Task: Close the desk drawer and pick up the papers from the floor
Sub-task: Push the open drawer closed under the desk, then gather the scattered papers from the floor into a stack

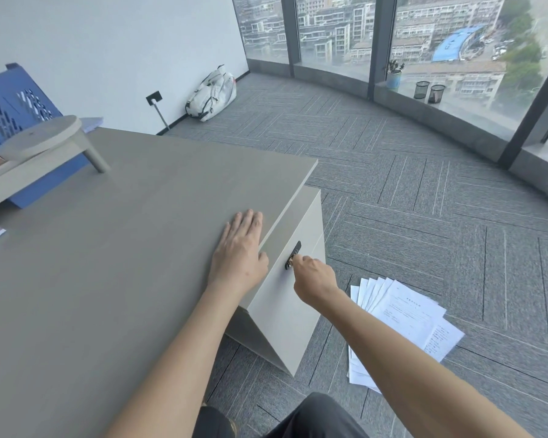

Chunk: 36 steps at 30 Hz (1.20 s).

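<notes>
A grey desk (133, 235) fills the left half of the view. Under its right end sits a pale drawer unit (285, 298) with a black lock plate (293, 255) on its front. My left hand (239, 252) lies flat on the desk top at its edge, fingers spread and thumb over the rim. My right hand (314, 279) is closed, its fingertips pinched at the lock plate on what looks like a small key. Several white printed papers (402, 314) lie fanned on the carpet to the right of the drawer unit, partly hidden by my right forearm.
A blue file rack (16, 105) and a grey desk shelf (41, 143) stand at the desk's far left. A white bag (214, 93) leans on the far wall. Two black mesh cups (429, 91) and a potted plant (394, 74) sit on the window ledge. Grey carpet (424, 200) surrounds the desk.
</notes>
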Each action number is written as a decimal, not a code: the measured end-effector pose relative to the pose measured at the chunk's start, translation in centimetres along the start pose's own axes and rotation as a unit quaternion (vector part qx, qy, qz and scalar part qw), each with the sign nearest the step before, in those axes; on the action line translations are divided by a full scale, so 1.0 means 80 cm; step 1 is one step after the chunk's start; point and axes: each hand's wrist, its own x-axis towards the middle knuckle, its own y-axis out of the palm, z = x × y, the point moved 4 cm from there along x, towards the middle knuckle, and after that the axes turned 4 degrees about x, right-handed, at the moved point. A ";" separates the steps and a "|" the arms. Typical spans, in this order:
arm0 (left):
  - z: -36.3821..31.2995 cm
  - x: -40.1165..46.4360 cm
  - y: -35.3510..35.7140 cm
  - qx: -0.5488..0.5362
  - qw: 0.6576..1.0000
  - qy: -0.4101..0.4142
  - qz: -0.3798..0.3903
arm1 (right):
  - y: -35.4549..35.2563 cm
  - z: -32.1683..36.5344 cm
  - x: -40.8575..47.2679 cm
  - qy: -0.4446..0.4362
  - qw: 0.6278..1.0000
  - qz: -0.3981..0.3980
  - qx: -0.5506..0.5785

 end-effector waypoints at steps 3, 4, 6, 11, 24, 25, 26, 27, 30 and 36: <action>0.002 0.003 -0.004 -0.037 0.999 -0.009 0.022 | -0.020 0.000 -0.008 0.001 1.000 -0.017 0.006; 0.002 0.002 -0.007 -0.060 0.998 -0.015 0.028 | -0.027 -0.002 -0.013 -0.002 1.000 -0.021 0.014; 0.001 -0.001 -0.011 -0.103 0.994 -0.035 0.031 | -0.041 -0.008 -0.025 -0.001 0.999 -0.018 0.045; -0.042 -0.022 -0.011 -0.099 0.993 -0.070 -0.011 | -0.083 -0.032 -0.072 0.027 0.993 -0.002 0.112; -0.221 -0.092 -0.046 -0.224 0.975 -0.016 0.000 | -0.232 -0.146 -0.245 0.069 0.985 -0.111 0.112; -0.231 -0.098 -0.051 -0.230 0.973 -0.015 0.006 | -0.240 -0.152 -0.258 0.073 0.985 -0.117 0.108; -0.240 -0.103 -0.054 -0.235 0.972 -0.011 0.009 | -0.249 -0.158 -0.272 0.078 0.984 -0.123 0.104; -0.249 -0.109 -0.056 -0.242 0.970 -0.006 0.014 | -0.256 -0.163 -0.285 0.082 0.983 -0.128 0.101; -0.268 -0.121 -0.059 -0.259 0.966 0.015 0.022 | -0.274 -0.173 -0.317 0.091 0.981 -0.139 0.098; -0.288 -0.117 -0.055 -0.307 0.951 0.004 0.037 | -0.291 -0.195 -0.352 0.113 0.977 -0.155 0.092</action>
